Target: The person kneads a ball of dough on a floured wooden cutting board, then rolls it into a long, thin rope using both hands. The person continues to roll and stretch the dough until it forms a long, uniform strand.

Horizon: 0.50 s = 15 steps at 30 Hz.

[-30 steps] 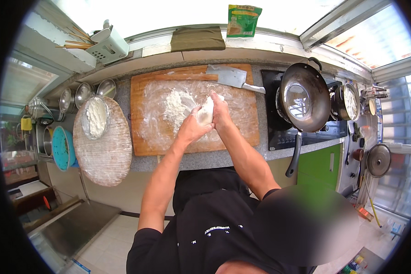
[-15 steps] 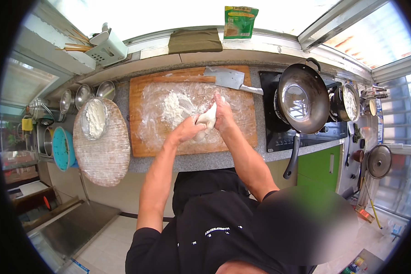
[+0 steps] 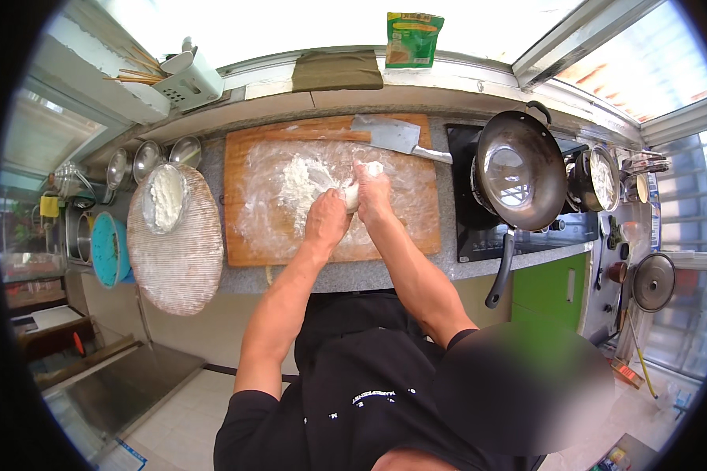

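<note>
1. The left hand [image 3: 327,220] is closed around the near-left end of a pale lump of dough [image 3: 353,196]; its fingers curl over the top.
2. The right hand [image 3: 374,196] grips the same lump from the other side — a bit of white also shows past its fingers.
3. The dough sits between the two hands, over the middle of a wooden board [image 3: 413,242]; whether it touches the wood I cannot tell.
4. Loose flour [image 3: 297,191] lies in a patch on the board, just left of the hands.
5. A cleaver [image 3: 386,133] lies along the board's far edge, its handle pointing right.
6. Left of the board, a bowl of flour [image 3: 166,198] rests on a round ribbed tray [image 3: 177,271] — to the right, a wok [image 3: 518,177] stands on the stove [image 3: 479,245].
</note>
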Tool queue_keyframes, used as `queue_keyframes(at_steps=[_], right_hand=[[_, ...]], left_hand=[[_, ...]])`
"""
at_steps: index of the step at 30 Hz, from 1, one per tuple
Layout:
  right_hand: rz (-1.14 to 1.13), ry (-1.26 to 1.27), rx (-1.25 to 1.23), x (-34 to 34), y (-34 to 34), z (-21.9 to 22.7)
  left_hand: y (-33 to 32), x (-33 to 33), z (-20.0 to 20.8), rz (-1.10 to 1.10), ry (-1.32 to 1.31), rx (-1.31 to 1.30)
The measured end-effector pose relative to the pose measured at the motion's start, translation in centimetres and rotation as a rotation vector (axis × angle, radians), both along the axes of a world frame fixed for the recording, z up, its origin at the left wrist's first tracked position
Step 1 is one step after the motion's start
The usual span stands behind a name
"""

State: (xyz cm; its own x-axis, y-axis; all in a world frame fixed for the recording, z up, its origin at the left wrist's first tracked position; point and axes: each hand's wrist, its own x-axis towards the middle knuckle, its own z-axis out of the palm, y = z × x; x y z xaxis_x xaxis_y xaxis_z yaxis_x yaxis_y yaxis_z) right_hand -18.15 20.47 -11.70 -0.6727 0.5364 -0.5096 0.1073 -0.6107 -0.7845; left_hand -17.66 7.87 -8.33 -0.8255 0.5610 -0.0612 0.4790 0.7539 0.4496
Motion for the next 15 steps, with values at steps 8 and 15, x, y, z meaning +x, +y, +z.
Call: queue_keyframes(at_steps=[8,15], right_hand=[[0.109,0.247,-0.259,0.3,0.0,0.7],[0.034,0.235,0.016,0.7,-1.8,4.8]], left_hand=[[-0.4,-0.5,2.2,0.106,-0.311,0.274],[-0.4,-1.5,2.1,0.146,-0.391,0.127]])
